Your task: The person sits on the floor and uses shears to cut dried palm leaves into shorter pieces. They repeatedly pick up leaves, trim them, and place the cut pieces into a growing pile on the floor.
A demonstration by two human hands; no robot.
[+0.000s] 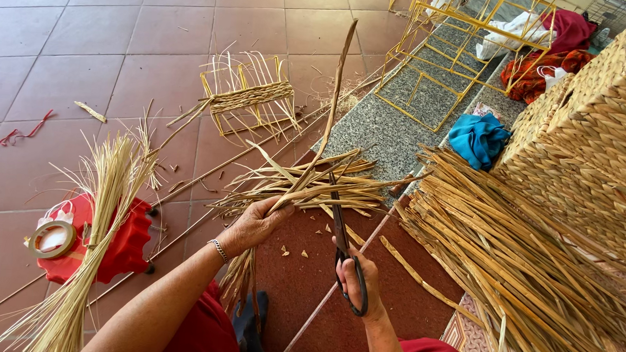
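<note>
The stool (120, 248) stands on the left with a tape roll (51, 239) on it. The reed pile (515, 272) lies on the right. A woven basket (601, 134) sits behind the pile.

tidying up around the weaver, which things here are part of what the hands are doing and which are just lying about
In use:
left hand gripping a bundle of dried flat reed strips
right hand holding long black scissors

Lying about:
red plastic stool
roll of tape
blue cloth
yellow wire frame
woven straw basket
</note>
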